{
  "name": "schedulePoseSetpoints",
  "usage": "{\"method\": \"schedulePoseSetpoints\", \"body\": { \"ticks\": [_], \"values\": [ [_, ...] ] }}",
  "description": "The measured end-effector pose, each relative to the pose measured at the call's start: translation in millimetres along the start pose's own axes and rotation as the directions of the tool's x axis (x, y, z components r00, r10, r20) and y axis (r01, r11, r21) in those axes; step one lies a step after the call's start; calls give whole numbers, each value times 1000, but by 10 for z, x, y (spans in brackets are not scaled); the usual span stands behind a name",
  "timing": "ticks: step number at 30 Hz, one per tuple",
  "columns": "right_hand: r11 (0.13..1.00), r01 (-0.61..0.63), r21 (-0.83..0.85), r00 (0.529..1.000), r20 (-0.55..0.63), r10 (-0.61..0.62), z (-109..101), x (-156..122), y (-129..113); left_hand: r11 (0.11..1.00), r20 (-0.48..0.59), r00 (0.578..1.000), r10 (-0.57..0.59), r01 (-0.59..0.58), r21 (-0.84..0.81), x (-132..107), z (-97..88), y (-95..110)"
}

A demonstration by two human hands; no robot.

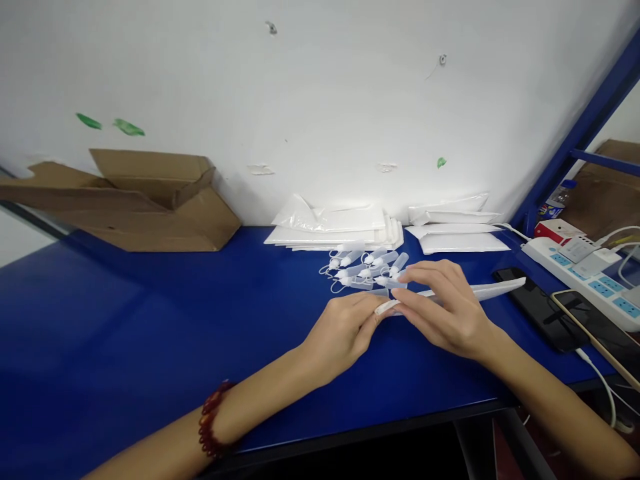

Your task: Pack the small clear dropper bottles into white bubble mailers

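Observation:
My left hand (pixel 345 333) pinches the near left end of a white padded mailer (pixel 497 289), seen almost edge-on above the table. Over the same end, my right hand (pixel 445 307) has its thumb and fingers bent around the mailer, fingertips close to my left hand. The mailer sticks out to the right behind the right hand, and its middle is hidden. Just beyond my hands lies a group of several small translucent squeeze bottles (pixel 355 270) with looped cap straps. The nearest bottles are partly covered by my fingers.
Behind the bottles lie stacked white mailers (pixel 325 230), with more mailers (pixel 457 237) to their right. An open cardboard box (pixel 165 223) stands left on the blue table (pixel 150 333). Phones (pixel 543 313), a power strip (pixel 590 280) and cables occupy the right side.

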State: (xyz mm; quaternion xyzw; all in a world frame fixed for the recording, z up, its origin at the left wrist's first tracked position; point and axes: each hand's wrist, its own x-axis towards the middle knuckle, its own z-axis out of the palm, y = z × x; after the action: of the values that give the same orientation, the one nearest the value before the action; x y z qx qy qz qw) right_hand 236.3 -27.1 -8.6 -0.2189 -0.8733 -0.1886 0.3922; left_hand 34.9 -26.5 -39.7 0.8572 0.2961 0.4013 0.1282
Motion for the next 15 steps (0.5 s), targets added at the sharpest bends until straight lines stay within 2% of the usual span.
{"method": "schedulePoseSetpoints", "body": {
  "ticks": [3,5,7,9,13,14,15],
  "values": [
    [995,21,-99,975,-220,-43,2,-5,-33,984,10,986,-166,167,-60,132,-60,4],
    [988,47,-146,943,-319,-92,10,-10,-61,940,47,950,-310,314,-134,289,-75,-3],
    [986,53,-160,926,-361,-108,32,-13,-86,864,136,897,-421,442,-240,488,-56,-15],
    [989,41,-140,922,-376,-92,72,-13,-98,761,230,825,-517,566,-317,708,0,-24],
    [994,27,-105,924,-377,-65,161,-19,-69,507,344,604,-719,794,-335,1091,203,-38],
    [995,22,-98,926,-373,-57,176,-23,-54,474,355,572,-739,817,-329,1160,264,-45],
    [996,16,-87,929,-367,-47,185,-28,-40,464,356,562,-747,824,-326,1217,326,-56]
  ]
}}
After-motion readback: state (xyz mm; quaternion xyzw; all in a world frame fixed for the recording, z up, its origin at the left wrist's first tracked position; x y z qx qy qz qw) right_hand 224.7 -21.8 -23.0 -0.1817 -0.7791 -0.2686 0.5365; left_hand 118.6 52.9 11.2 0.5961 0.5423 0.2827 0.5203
